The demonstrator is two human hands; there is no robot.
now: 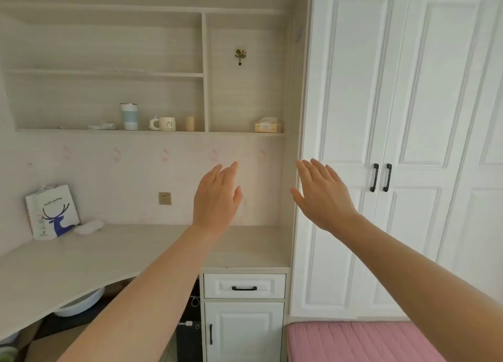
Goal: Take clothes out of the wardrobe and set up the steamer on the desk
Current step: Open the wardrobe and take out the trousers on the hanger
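both arms are reaching forward in the air. the left hand (pixel 216 202) is hovering in front of the wall above the worktop (pixel 81 258), and its fingers (pixel 230 174) are lying straight and released, holding nothing. the right hand (pixel 324 198) is hovering before the left edge of the wardrobe (pixel 408 89), its fingers (pixel 315 168) also lying loose and grasping nothing. the two hands are apart from each other. the wardrobe is standing at the right with both doors closed, and its two black handles (pixel 374 178) are sitting side by side, to the right of the right hand. on the worktop a bag (pixel 51 212) with a blue deer is leaning on the wall at the far left. on the shelf above, a tumbler (pixel 128 116), a mug (pixel 166 123) and a tissue box (pixel 268 126) are standing. a drawer (pixel 244 286) is sitting under the worktop, next to the wardrobe, and a pink bed (pixel 353 342) is showing at the bottom right.
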